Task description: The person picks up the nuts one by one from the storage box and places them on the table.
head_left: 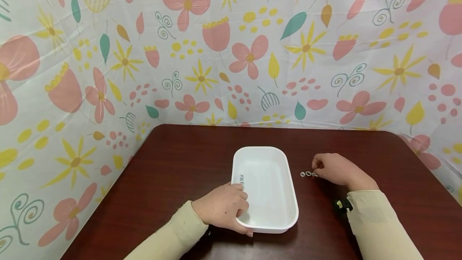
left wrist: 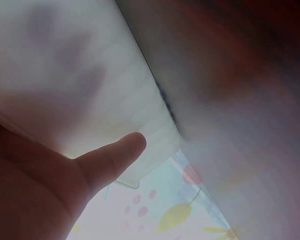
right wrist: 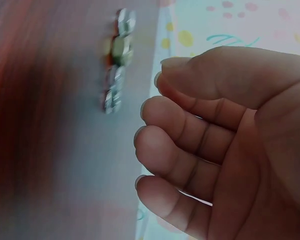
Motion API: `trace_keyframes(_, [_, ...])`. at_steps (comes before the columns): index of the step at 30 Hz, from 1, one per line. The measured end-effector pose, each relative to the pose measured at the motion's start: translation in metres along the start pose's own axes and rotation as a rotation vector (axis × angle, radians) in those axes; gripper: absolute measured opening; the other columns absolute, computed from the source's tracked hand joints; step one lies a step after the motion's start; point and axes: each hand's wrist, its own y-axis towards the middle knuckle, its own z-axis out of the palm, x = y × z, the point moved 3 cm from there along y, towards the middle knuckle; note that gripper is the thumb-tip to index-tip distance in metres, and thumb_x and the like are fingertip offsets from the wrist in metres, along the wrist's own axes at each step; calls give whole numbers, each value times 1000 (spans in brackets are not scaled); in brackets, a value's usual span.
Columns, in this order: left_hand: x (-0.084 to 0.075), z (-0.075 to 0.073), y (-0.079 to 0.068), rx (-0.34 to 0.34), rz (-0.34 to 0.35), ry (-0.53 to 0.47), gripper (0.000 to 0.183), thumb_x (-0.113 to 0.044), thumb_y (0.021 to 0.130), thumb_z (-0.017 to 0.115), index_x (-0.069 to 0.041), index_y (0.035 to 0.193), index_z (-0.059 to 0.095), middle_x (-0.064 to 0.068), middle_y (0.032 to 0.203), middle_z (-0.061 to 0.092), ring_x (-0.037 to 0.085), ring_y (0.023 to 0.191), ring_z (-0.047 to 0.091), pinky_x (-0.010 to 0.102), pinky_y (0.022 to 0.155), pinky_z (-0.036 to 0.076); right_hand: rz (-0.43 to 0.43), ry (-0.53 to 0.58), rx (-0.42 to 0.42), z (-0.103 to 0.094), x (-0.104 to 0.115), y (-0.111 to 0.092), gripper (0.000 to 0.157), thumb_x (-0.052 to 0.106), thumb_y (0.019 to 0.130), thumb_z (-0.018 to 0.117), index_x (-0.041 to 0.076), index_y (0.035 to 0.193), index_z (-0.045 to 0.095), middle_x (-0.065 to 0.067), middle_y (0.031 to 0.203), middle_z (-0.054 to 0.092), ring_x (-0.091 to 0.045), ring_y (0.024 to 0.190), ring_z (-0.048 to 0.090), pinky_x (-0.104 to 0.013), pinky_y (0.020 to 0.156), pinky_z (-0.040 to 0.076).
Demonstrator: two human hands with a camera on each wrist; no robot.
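Observation:
A white rectangular tray stands on the table. My left hand grips its near-left side, with the thumb along the outer wall and the other fingers over the rim. Inside the tray, small metal nuts lie along the left wall, partly hidden by those fingers. To the right of the tray, several metal nuts form a row on the table. My right hand is beside the right end of this row, fingers loosely bent. No object shows between its thumb and fingers in the right wrist view.
The dark reddish-brown table has rounded far corners. A white cloth with printed flowers hangs behind it and along the left side. A dark strap sits at the right wrist.

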Motion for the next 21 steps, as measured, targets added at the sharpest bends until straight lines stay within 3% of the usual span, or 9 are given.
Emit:
trace_keyframes(11, [0,0,1,11,-2,-6,61,-73,73,74,-26,54,40,-17,60,33,5,68,32,19,68,33,-2,7,-1,-8,29,-4,4,18,90,67,17,92,65,4,80,59,-16,70,52,-36,64,45])
trace_keyframes(21, [-1,0,0,9,-5,-6,61,-73,72,74,-27,54,40,-18,60,33,4,68,32,18,67,33,-62,6,-31,-15,54,-6,5,18,91,70,19,94,65,6,78,59,-13,68,53,-35,65,46])
